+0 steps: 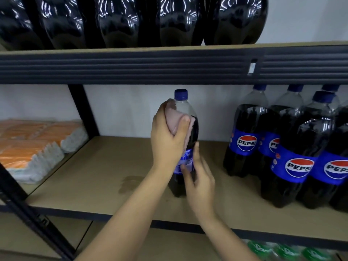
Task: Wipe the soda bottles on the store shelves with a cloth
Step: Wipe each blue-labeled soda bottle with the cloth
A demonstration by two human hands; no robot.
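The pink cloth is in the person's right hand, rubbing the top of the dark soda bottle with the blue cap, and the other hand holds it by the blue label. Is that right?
Not quite. The head view shows the pink cloth in the left hand, pressed against the shoulder of the dark soda bottle with the blue cap. The right hand is the one gripping it at the blue label.

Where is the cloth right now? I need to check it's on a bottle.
In the head view, the pink cloth is in the left hand, pressed on the shoulder of the lone bottle, mid-shelf.
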